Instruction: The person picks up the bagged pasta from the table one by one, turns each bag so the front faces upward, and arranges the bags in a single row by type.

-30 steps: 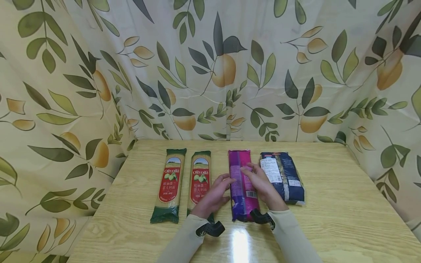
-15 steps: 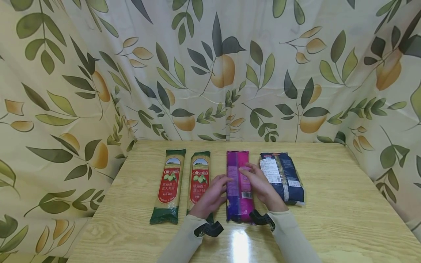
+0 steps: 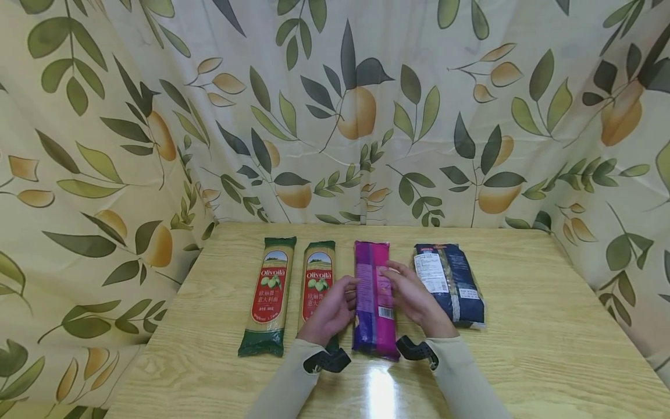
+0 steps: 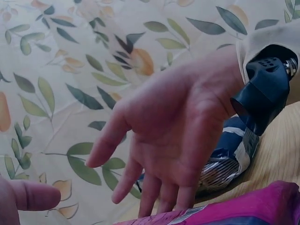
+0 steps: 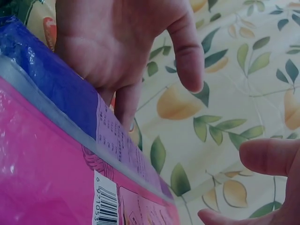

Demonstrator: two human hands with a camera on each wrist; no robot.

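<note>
A long pink and purple packet lies lengthwise on the table between the two hands, its barcode facing up. My left hand is at its left edge, fingers relaxed and fingertips right at the side. In the right wrist view, that left hand shows its palm, with some fingers hidden behind the packet. On the other side my right hand has its thumb and fingers spread. The left wrist view shows the right hand with loosely straight fingers beside the packet's edge; neither hand grips it.
Two green-ended spaghetti packs lie to the left, the nearer one partly covered by the left hand and forearm. A dark blue bag with white labels lies to the right. A patterned curtain hangs behind the wooden table.
The pink and purple packet has slid a little to the left, and the left hand has shifted left alongside. My right hand has stayed nearly in place. The other packs have not moved.
</note>
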